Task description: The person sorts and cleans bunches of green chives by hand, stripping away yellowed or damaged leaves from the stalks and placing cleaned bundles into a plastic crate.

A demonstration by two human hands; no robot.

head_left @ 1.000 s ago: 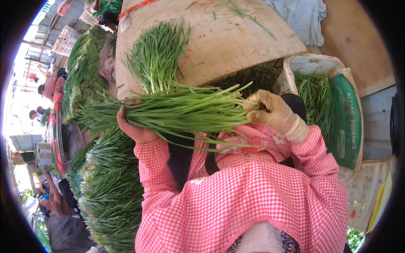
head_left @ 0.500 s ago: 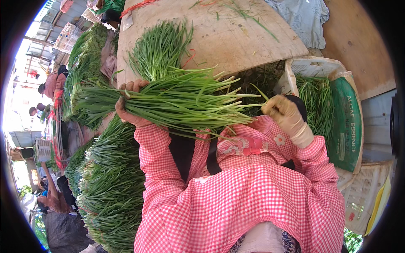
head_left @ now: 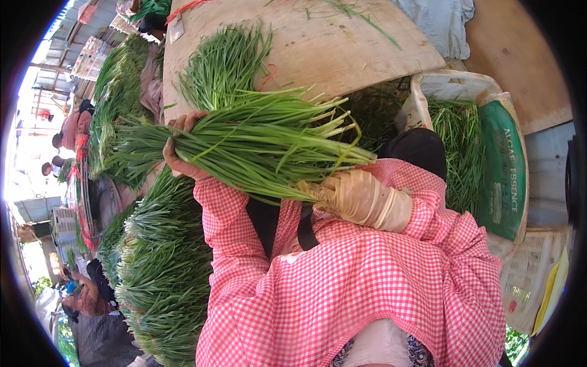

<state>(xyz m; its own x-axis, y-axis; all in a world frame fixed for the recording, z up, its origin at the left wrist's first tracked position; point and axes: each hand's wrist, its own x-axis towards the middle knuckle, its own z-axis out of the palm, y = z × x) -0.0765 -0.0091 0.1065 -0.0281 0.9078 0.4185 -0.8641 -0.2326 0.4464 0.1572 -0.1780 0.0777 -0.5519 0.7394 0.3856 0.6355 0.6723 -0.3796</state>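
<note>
Right, my bare left hand (head_left: pixel 183 166) is clamped around the leafy part of a bunch of garlic chives (head_left: pixel 263 144), held at the near edge of the tabletop (head_left: pixel 330 52), its pale stem ends pointing right. My gloved right hand (head_left: pixel 361 199), nearer my body than the tabletop, has its fingers bent together against the lowest strands below those ends; I cannot tell whether they pinch any. A second bunch (head_left: pixel 223 67) lies on the tabletop's left part, partly hidden behind mine, with a red string (head_left: pixel 267 76) beside it. Right of the tabletop's near edge, a white plastic crate (head_left: pixel 452 77) contains more greens (head_left: pixel 455 140). Left of and nearer than the tabletop, bundled chives (head_left: pixel 162 263) are heaped.
</note>
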